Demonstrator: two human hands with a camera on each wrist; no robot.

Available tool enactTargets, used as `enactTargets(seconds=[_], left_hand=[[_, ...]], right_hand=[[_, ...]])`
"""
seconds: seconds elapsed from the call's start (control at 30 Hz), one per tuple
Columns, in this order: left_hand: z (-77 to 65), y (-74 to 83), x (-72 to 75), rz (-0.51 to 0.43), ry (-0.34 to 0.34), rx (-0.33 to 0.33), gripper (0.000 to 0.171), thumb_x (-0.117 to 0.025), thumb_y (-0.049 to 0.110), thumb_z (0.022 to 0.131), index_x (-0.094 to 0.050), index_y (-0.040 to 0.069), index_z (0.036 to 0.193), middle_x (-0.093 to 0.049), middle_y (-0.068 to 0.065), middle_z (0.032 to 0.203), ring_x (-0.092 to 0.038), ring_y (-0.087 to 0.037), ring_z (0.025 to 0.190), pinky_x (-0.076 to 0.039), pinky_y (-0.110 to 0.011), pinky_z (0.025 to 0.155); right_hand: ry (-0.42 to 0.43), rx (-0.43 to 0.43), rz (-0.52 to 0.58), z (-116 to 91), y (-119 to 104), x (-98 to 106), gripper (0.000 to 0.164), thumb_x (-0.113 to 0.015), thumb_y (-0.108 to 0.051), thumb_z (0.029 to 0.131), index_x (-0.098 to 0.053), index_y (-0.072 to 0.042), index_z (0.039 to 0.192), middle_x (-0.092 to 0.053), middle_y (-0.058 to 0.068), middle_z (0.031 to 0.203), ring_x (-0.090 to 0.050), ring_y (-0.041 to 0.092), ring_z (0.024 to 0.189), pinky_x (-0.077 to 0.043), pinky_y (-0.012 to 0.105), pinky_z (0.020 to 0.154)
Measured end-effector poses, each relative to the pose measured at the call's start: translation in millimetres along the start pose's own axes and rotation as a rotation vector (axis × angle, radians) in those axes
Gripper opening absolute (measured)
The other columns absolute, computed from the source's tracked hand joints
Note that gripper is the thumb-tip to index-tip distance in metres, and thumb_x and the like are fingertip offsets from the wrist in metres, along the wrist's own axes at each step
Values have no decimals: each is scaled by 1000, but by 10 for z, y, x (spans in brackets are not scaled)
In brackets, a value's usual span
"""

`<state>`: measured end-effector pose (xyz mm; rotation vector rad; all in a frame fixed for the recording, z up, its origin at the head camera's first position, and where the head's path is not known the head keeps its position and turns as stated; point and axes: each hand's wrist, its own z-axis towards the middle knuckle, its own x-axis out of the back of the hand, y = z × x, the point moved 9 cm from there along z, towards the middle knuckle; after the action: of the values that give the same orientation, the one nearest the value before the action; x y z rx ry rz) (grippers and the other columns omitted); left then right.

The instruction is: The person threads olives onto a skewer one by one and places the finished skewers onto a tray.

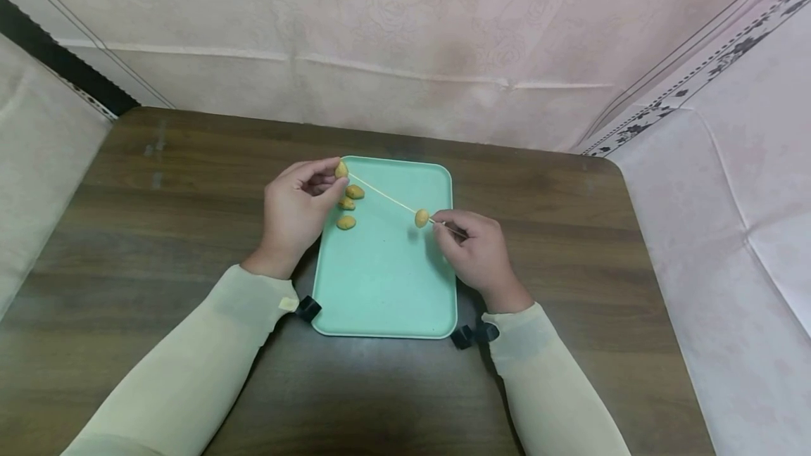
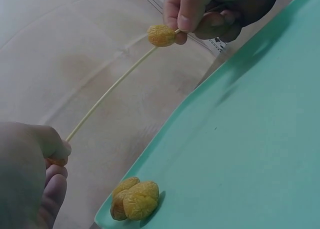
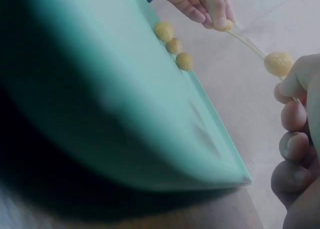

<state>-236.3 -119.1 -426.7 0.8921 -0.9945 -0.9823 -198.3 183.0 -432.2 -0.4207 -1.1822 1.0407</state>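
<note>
A thin pale wooden skewer [image 1: 383,193] runs slantwise above the green tray, slightly bowed in the left wrist view. My right hand [image 1: 472,245] grips it near its right end, with one wrinkled yellow oval piece [image 1: 422,218], like a dried fruit, threaded just beyond the fingertips. Between thumb and fingers, my left hand [image 1: 298,206] pinches a second yellow piece [image 1: 341,169] at the skewer's other end; that end is hidden. Below the left fingers, three more yellow pieces [image 1: 346,222] lie along the tray's left side.
The green rectangular tray [image 1: 386,301] lies on a brown wooden table [image 1: 190,181]. Pale patterned cloth [image 1: 380,20] hangs behind the table and at both sides. A small black device [image 1: 308,309] sits at each wrist, close to the tray's lower corners.
</note>
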Motion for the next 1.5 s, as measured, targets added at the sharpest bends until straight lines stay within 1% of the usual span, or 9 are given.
enactTargets(seconds=[0.2,0.37,0.6,0.83,0.97,1.1,1.27,1.5], left_hand=[[-34,-14,-47,-43,-22,47,32,-90,20,100,-85,16,131,-77,-5,115,-73,-11,101,-62,-15,88],[-56,4,-69,-50,-29,43,31,-90,19,99,-85,14,129,-78,-6,113,-74,-12,100,-63,-16,87],[-104,41,-114,-50,-49,53,30,-92,17,97,-86,14,126,-78,-6,111,-75,-12,98,-63,-16,85],[-130,147,-160,-10,-68,12,29,-93,17,96,-87,13,125,-80,-4,111,-76,-12,98,-64,-16,86],[-151,191,-185,2,-81,5,29,-93,15,96,-87,13,124,-79,-4,110,-77,-11,98,-63,-16,85],[-174,229,-220,-3,-102,0,29,-92,15,96,-87,14,125,-79,-4,110,-76,-12,98,-63,-15,85],[-201,295,-262,-4,-117,-32,29,-92,15,96,-87,14,125,-79,-4,109,-76,-12,98,-63,-15,86],[-250,372,-329,-10,-142,-75,29,-92,13,96,-87,12,125,-79,-3,110,-76,-13,97,-64,-16,86]], right_hand=[[-5,12,-4,-9,-44,15,14,-75,-9,105,-86,-4,112,-58,1,75,-51,16,66,-42,25,58],[-11,12,-3,-13,-52,14,14,-76,-10,106,-87,-7,114,-62,1,79,-53,17,69,-44,25,59],[-21,22,-10,-27,-59,0,14,-76,-13,107,-87,-12,116,-68,0,85,-55,15,73,-48,25,62],[-12,42,-9,-39,-79,11,14,-76,-13,107,-87,-12,115,-70,0,86,-55,16,72,-47,25,61],[-9,42,-3,-37,-78,16,14,-76,-13,107,-87,-13,115,-70,-1,86,-56,15,72,-47,25,61],[-5,50,3,-34,-87,21,14,-76,-12,107,-87,-13,115,-69,-2,85,-55,15,72,-46,25,61],[0,66,22,-32,-100,27,13,-76,-10,106,-87,-10,114,-68,-1,83,-54,15,71,-45,25,60],[-6,67,39,-36,-93,18,13,-76,-9,106,-87,-7,114,-69,-1,84,-54,15,71,-45,24,60]])
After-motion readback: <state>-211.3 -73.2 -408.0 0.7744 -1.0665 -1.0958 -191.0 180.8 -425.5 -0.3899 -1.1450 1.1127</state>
